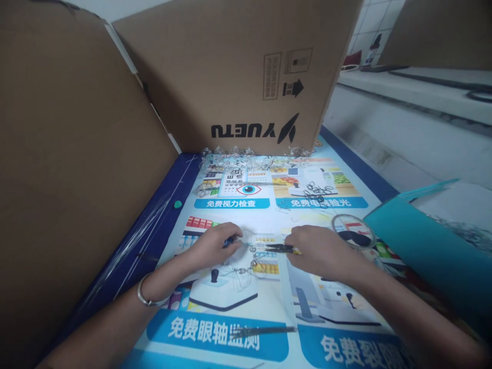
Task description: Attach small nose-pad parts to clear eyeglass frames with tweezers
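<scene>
My right hand [321, 251] is closed around a pair of pliers [280, 248], whose dark jaws point left and whose handle shows a bit of yellow. My left hand [220, 243] is closed too, its thumb and fingers pinching near a small dark blue thing [229, 240] that I cannot make out. Between the hands, a thin wire strand with clear beads [242, 270] curves down over the printed sheet. The plier tips are close to a bead at the strand's upper end; whether they grip it is too small to tell.
Clear beaded wire pieces [238, 159] lie along the foot of a cardboard panel [230, 77]. Dark wire loops [318, 193] sit behind my right hand. A coil [351, 231] and a teal box [442, 246] are at right. A dark wire bundle [265, 330] lies in front.
</scene>
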Available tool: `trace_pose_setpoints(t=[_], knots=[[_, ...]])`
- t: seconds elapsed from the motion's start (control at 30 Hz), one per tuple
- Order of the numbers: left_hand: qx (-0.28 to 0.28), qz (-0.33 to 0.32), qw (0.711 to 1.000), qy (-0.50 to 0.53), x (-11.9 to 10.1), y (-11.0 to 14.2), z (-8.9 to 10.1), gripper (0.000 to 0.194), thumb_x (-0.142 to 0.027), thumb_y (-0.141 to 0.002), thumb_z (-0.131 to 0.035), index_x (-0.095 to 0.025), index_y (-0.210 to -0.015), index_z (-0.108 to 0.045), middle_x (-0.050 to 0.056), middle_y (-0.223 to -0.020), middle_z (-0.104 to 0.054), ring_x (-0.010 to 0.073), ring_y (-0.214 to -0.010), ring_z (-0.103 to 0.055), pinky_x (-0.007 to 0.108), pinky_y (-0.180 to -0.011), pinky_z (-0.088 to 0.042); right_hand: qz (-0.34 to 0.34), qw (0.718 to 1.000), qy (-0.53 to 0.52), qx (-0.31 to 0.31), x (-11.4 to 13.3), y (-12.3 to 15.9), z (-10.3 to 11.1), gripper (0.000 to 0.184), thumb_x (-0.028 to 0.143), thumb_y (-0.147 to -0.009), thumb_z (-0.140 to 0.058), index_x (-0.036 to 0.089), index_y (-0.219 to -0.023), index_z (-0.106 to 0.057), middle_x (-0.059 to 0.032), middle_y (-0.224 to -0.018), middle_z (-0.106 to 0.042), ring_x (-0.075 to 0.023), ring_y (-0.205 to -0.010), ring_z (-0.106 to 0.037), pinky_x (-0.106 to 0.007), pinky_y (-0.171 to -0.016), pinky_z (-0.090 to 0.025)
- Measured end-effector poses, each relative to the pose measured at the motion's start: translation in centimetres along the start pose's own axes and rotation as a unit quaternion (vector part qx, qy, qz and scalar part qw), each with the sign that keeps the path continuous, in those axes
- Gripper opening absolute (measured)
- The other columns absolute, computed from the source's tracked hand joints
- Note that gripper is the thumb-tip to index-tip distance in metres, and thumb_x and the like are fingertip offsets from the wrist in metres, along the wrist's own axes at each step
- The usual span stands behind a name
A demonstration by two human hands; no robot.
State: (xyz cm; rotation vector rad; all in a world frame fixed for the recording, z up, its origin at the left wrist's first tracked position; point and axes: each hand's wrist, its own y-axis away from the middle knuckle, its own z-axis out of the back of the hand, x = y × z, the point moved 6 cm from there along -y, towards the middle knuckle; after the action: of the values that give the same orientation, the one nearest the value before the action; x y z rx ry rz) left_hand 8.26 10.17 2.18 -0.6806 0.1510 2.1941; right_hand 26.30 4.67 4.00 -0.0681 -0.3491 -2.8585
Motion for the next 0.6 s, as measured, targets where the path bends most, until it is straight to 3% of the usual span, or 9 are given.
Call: trace_pose_setpoints(t=[0.17, 0.3, 0.4, 0.6], knots=[[-0.039, 0.076, 0.994, 0.068, 1.8, -0.2, 0.0, 0.007, -0.023, -0.078, -0.053, -0.018, -0.081, -0.056, 0.0, -0.075, -0.061, 0.0124, -0.068, -0.056, 0.024, -0.062, -0.042, 0.025, 0.999, -0.001, -0.03, 0.6, -0.5, -0.9, 0.019, 0.023, -0.071, -0.045, 0.02, -0.074, -0.063, -0.0061, -0.075, -0.06, -0.0195, -0.071, -0.055, -0.026, -0.053, -0.028], [-0.092, 0.113, 0.988, 0.049, 2.9, -0.1, -0.1, 0.007, -0.025, -0.076, -0.057, -0.018, -0.076, -0.053, -0.003, -0.067, -0.059, 0.0117, -0.062, -0.056, 0.023, -0.058, -0.041, 0.024, 0.999, 0.017, -0.039, 1.2, -0.6, -1.3, 0.017, 0.017, -0.07, -0.046, 0.018, -0.071, -0.062, -0.0067, -0.074, -0.059, -0.0179, -0.068, -0.054, -0.026, -0.052, -0.027], [-0.116, 0.08, 0.989, -0.035, 2.5, -0.2, 0.1, 0.008, -0.023, -0.077, -0.057, -0.018, -0.072, -0.053, -0.001, -0.072, -0.058, 0.0129, -0.067, -0.055, 0.024, -0.062, -0.042, 0.03, 0.997, 0.043, -0.053, 1.8, -0.5, -1.1, 0.017, 0.012, -0.07, -0.045, 0.017, -0.069, -0.061, -0.0072, -0.074, -0.06, -0.0181, -0.069, -0.054, -0.027, -0.054, -0.027], [-0.097, 0.002, 0.986, -0.134, 1.1, -0.4, -0.1, 0.01, -0.019, -0.081, -0.051, -0.017, -0.074, -0.058, 0.003, -0.082, -0.057, 0.017, -0.084, -0.053, 0.028, -0.075, -0.042, 0.036, 0.994, 0.069, -0.074, 2.4, -0.4, -1.0, 0.02, 0.008, -0.071, -0.044, 0.018, -0.068, -0.061, -0.0065, -0.073, -0.059, -0.0178, -0.069, -0.052, -0.029, -0.056, -0.026]])
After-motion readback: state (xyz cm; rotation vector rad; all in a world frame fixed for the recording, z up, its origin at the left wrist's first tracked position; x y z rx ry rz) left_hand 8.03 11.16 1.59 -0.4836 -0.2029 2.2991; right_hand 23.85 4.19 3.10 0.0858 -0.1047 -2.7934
